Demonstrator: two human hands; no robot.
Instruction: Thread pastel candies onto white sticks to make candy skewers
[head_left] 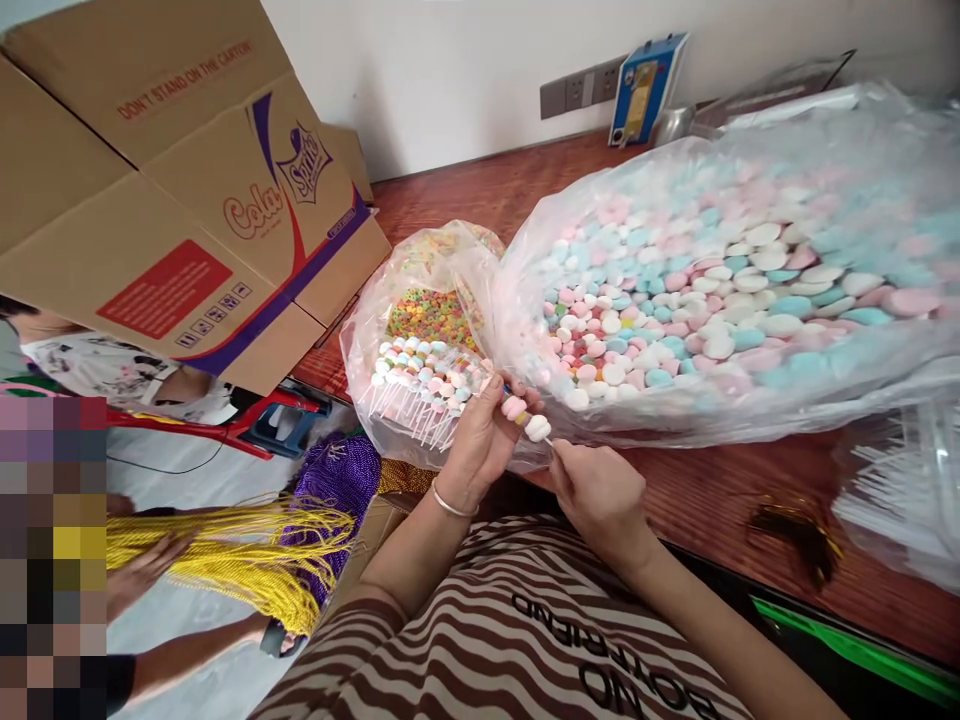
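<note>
My left hand (480, 430), with a bracelet at its wrist, is closed around the upper part of a candy skewer (537, 428). Pink, yellowish and white pieces show on it past my fingers; the rest is hidden in the hand. My right hand (600, 490) pinches the short bit of white stick below the lowest white piece. Just behind my left hand, a pile of similar skewers (424, 375) with white sticks lies on a clear bag of small coloured rings (435, 312). To the right, a large clear bag (525, 300) holds pink, white and blue candies (720, 345).
Bundled white sticks (892, 490) in plastic and gold ties (795, 525) lie right on the wooden table (697, 500). A cardboard box (172, 190) stands left, a blue device (646, 90) at the wall. Another person's hands (150, 560) hold yellow bead strands (255, 550) beside purple ones (330, 490).
</note>
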